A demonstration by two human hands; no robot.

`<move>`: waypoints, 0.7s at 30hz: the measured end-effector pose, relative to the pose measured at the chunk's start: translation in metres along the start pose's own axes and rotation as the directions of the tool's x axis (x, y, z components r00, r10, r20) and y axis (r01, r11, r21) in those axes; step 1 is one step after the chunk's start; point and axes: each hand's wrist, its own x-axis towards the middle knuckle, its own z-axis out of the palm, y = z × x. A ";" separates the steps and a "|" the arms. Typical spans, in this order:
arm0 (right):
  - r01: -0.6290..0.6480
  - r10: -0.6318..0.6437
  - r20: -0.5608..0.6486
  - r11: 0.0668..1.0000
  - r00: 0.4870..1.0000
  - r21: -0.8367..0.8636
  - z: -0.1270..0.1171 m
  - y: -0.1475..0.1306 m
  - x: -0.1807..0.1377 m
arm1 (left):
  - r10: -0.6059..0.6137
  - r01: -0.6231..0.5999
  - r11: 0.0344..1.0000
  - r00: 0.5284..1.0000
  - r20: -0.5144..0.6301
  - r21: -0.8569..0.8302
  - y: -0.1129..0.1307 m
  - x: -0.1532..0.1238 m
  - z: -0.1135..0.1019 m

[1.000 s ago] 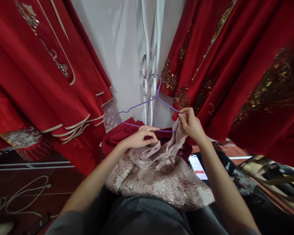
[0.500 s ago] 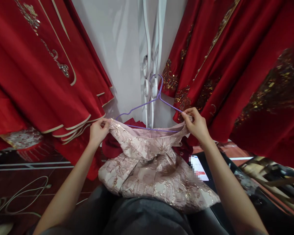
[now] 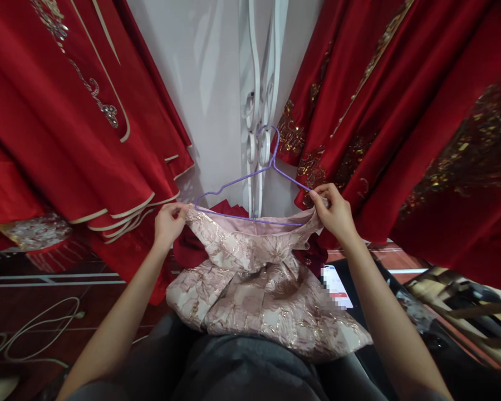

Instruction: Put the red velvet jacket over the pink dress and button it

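Observation:
A pale pink brocade dress (image 3: 250, 253) with gold patterning lies over my lap, its neckline stretched wide between my hands. My left hand (image 3: 170, 224) pinches the left shoulder of the dress. With thumb and fingers closed, my right hand (image 3: 334, 210) grips the right shoulder, close to the hanger's arm. A purple hanger (image 3: 244, 177) sits at the neckline with its hook upward. Its left end shows above the fabric, while its right end is hidden at my right hand.
Red garments (image 3: 121, 111) with beading hang on the left, and red garments with gold sequins (image 3: 350, 128) hang on the right. White scrolled metalwork (image 3: 254, 100) stands between them. A lit phone (image 3: 337, 287) lies at the right. Pale cable (image 3: 37, 323) coils on the floor at left.
The hanger's left end has shifted slightly left and now shows above the dress's left shoulder. Both hands keep nearly the same place and hold.

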 end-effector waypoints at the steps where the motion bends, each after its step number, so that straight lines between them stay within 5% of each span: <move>1: 0.000 0.000 0.002 1.000 1.000 0.002 0.000 0.000 0.000 | -0.001 0.002 1.000 1.000 -0.014 0.006 -0.001 -0.002 -0.001; 10: 0.030 -0.030 0.008 0.999 1.000 0.011 -0.001 0.001 0.000 | 0.109 -0.118 0.967 0.993 -0.053 -0.227 0.019 0.003 0.002; 17: 0.000 0.000 0.015 1.000 1.000 -0.028 0.001 -0.002 0.005 | 0.325 -0.276 0.918 0.935 0.143 -0.284 0.086 0.015 0.026; 21: 0.054 -0.049 0.057 0.993 0.997 -0.100 0.011 -0.005 0.014 | 0.379 -0.309 0.908 0.894 0.240 -0.282 0.095 0.024 0.029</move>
